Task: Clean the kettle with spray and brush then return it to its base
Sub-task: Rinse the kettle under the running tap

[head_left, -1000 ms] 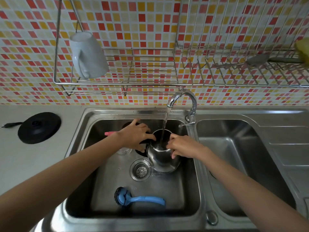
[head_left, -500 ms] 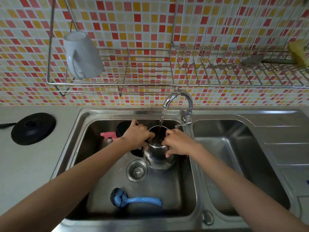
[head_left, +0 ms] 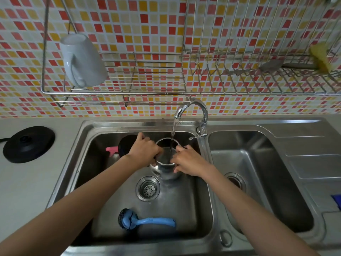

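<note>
The steel kettle (head_left: 167, 170) is held upright in the left sink basin (head_left: 184, 209), its open mouth under the running tap (head_left: 191, 109); water streams into it. My left hand (head_left: 143, 149) grips the kettle's handle on the left side. My right hand (head_left: 188, 160) holds the kettle's right side with curled fingers. The kettle's open black lid (head_left: 127, 145) stands behind my left hand. A blue dish brush (head_left: 144, 221) lies at the basin's front. The pink spray bottle top (head_left: 111, 150) shows at the basin's back left. The black kettle base (head_left: 28, 144) sits on the counter, left.
The drain strainer (head_left: 148, 189) lies just in front of the kettle. A second basin (head_left: 258, 172) is on the right. A wire rack (head_left: 129, 89) above the tap holds a white mug (head_left: 82, 60), a yellow sponge (head_left: 321, 58) and a spoon (head_left: 271, 65).
The kettle and both hands sit slightly farther back under the tap. My view has shifted a little; the water keeps running into the kettle.
</note>
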